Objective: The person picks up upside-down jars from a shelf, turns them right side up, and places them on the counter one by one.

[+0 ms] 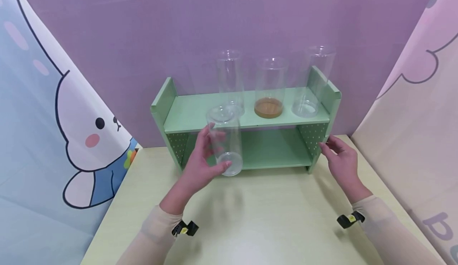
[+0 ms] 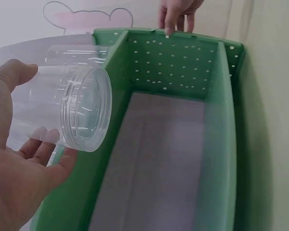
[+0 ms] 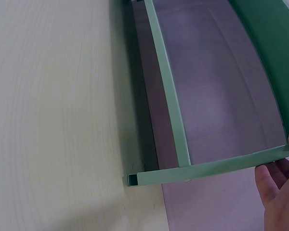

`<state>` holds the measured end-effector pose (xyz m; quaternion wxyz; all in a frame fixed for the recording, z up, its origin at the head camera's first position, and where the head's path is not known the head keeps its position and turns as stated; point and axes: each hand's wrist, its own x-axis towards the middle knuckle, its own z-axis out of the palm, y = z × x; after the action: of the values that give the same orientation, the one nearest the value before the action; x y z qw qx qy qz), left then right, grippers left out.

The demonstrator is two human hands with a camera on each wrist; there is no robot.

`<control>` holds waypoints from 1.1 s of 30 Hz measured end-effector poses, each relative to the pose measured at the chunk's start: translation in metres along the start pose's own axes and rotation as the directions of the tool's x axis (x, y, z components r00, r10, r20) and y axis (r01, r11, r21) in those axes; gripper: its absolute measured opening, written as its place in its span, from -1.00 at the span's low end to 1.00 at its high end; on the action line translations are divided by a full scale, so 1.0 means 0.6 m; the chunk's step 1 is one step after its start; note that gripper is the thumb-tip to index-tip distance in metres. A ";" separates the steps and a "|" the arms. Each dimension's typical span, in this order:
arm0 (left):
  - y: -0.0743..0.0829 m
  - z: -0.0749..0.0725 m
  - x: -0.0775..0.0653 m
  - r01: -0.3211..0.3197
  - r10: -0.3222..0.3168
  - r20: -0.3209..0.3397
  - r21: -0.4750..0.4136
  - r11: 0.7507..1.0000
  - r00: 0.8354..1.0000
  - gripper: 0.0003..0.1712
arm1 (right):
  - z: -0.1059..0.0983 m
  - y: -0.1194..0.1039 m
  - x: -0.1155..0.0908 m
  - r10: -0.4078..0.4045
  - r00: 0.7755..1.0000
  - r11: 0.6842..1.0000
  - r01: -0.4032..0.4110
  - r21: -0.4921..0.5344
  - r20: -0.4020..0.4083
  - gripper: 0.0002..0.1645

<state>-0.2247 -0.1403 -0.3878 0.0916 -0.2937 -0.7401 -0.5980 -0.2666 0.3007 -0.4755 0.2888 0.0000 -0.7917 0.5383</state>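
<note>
My left hand [image 1: 196, 170] grips a clear plastic jar [image 1: 230, 140], slightly tilted, in front of the green shelf [image 1: 193, 108]. In the left wrist view, thumb and fingers wrap around the side of the jar [image 2: 86, 110], its round end facing the shelf. On the other side, my right hand [image 1: 344, 163] pinches the front edge of the shelf's right side panel; the right wrist view shows the fingertips [image 3: 266, 180] on the panel's outer face. Three more clear jars stand on the upper board: a left one [image 1: 229, 74], a middle one with a brown base [image 1: 269, 108] and a right one [image 1: 305, 108].
The shelf's lower board [image 1: 275, 149] lies beneath the jars, between dotted side panels. A pale wooden table [image 1: 250, 217] carries the shelf. Behind hangs a purple cloth [image 1: 200, 30], with printed cartoon curtains [image 1: 82, 110] at both sides.
</note>
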 end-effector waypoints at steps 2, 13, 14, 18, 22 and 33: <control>-0.005 0.004 -0.003 -0.008 0.008 0.002 -0.002 1.000 1.000 0.29 | 0.000 0.000 0.000 0.003 1.000 1.000 -0.003 -0.001 -0.002 -0.60; -0.049 0.030 -0.021 -0.011 0.011 0.045 0.006 1.000 0.999 0.29 | 0.001 0.001 -0.002 0.005 1.000 1.000 -0.005 0.006 -0.005 -0.60; -0.053 0.032 -0.023 -0.004 0.004 0.046 0.003 1.000 0.999 0.29 | 0.001 0.001 -0.002 0.002 1.000 1.000 -0.002 0.002 -0.006 -0.60; -0.067 0.041 -0.032 0.027 -0.026 0.052 -0.013 1.000 0.998 0.27 | 0.001 0.004 0.000 -0.006 1.000 1.000 0.006 -0.005 -0.005 -0.60; -0.082 0.048 -0.038 0.048 -0.048 0.054 -0.006 0.999 0.997 0.26 | 0.001 0.006 0.001 -0.012 1.000 1.000 0.012 -0.009 -0.001 -0.60; -0.096 0.057 -0.048 0.087 -0.085 0.075 -0.024 0.996 0.994 0.25 | 0.001 0.010 0.002 -0.011 1.000 1.000 0.011 -0.012 -0.005 -0.60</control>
<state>-0.2257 -0.1242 -0.4590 0.0346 -0.2847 -0.7468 -0.6001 -0.2699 0.3031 -0.4799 0.2937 0.0014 -0.7943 0.5318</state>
